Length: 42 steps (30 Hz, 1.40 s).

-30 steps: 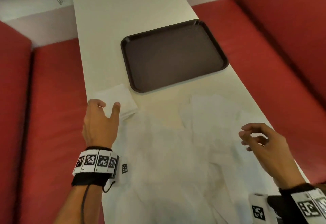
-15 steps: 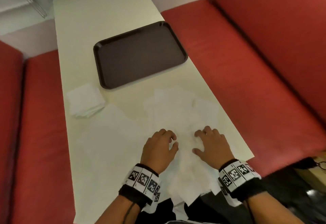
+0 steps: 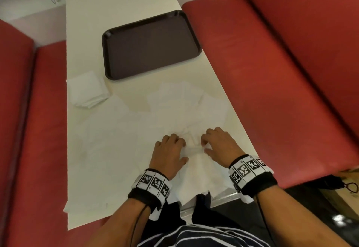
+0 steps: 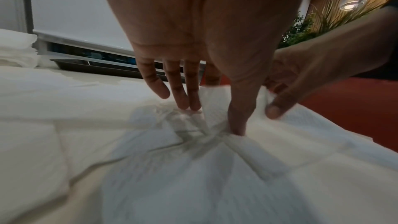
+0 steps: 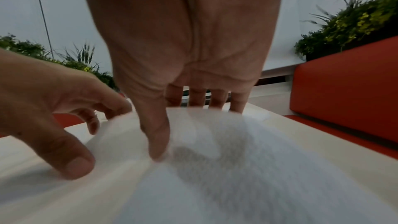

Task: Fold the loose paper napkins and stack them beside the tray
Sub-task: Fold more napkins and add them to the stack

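Several loose white napkins [image 3: 180, 99] lie spread over the white table [image 3: 116, 4]. One napkin [image 3: 196, 169] hangs over the near edge. My left hand [image 3: 184, 150] and right hand [image 3: 204, 143] sit side by side on it, each pinching a ridge of it between thumb and fingers. The left wrist view shows the paper [image 4: 193, 168] bunched between my left hand's [image 4: 213, 118] thumb and fingers. In the right wrist view the napkin [image 5: 237, 176] rises between my right hand's [image 5: 187, 130] thumb and fingers. A folded stack [image 3: 87, 89] lies left of the dark brown tray [image 3: 151, 46].
Red bench seats run along the left [image 3: 38, 130] and the right [image 3: 272, 72] of the narrow table. The metal-trimmed near edge [image 3: 223, 201] is just below my wrists. Green plants [image 5: 355, 14] stand behind the right bench.
My left hand left the folded stack and came to the near edge, the right hand came in beside it, and both now pinch the same napkin, which has bunched up between them.
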Each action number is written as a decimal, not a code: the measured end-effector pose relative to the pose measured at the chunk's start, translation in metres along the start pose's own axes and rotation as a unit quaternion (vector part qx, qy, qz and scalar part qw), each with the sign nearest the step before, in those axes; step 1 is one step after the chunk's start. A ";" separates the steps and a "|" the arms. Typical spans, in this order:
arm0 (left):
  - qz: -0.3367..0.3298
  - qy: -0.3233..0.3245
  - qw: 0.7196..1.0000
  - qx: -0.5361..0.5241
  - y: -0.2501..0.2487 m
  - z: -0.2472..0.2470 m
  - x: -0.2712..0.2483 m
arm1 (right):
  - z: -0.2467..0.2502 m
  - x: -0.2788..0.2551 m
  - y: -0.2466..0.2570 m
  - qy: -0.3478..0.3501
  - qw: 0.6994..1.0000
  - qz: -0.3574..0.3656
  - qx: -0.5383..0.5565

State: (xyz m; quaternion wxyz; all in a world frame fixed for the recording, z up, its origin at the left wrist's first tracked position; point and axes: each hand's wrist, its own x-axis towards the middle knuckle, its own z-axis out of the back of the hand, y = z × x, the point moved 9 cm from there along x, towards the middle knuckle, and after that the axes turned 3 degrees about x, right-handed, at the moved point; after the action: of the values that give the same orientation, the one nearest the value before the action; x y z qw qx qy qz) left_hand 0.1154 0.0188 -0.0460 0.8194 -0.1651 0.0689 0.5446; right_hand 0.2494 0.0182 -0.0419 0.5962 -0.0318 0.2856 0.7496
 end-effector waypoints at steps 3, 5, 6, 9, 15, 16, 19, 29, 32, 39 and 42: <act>0.004 -0.011 1.000 0.003 0.002 0.006 -0.002 | 0.016 0.000 0.002 -0.032 0.999 0.007 0.026; 0.020 -0.030 0.997 -0.074 0.007 0.020 -0.001 | 0.032 -0.002 0.007 -0.056 0.997 0.010 0.055; 0.035 -0.047 0.988 -0.141 0.014 0.031 -0.002 | 0.040 -0.003 0.009 -0.066 0.995 0.009 0.075; 0.087 -0.099 0.940 -0.313 0.040 0.070 -0.004 | 0.061 -0.003 0.018 -0.075 0.988 0.019 0.132; 0.082 -0.116 0.921 -0.363 0.076 0.117 0.006 | 0.077 0.015 0.035 -0.088 0.976 0.035 0.194; 0.081 -0.119 0.924 -0.354 0.081 0.122 0.007 | 0.077 0.019 0.039 -0.097 0.976 0.040 0.191; 0.060 -0.117 0.935 -0.329 0.090 0.136 0.009 | 0.083 0.028 0.056 -0.136 0.973 0.067 0.175; 0.091 -0.207 0.791 -0.569 0.152 0.206 0.000 | 0.138 0.046 0.115 -0.193 0.873 0.047 0.445; 0.130 -0.124 0.682 -0.709 0.161 0.189 -0.004 | 0.156 0.051 0.134 -0.234 0.790 0.052 0.565; 0.074 -0.199 0.726 -0.654 0.186 0.199 -0.030 | 0.162 0.065 0.180 -0.270 0.779 0.085 0.560; 0.060 -0.236 0.740 -0.627 0.202 0.212 -0.037 | 0.160 0.072 0.198 -0.238 0.800 0.107 0.540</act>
State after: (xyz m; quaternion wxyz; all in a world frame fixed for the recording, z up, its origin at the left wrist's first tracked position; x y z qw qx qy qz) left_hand -0.0985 0.1314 0.1238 0.4866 -0.5028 -0.4739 0.5346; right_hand 0.0948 0.1304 0.1411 0.4821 0.5059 0.4947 0.5166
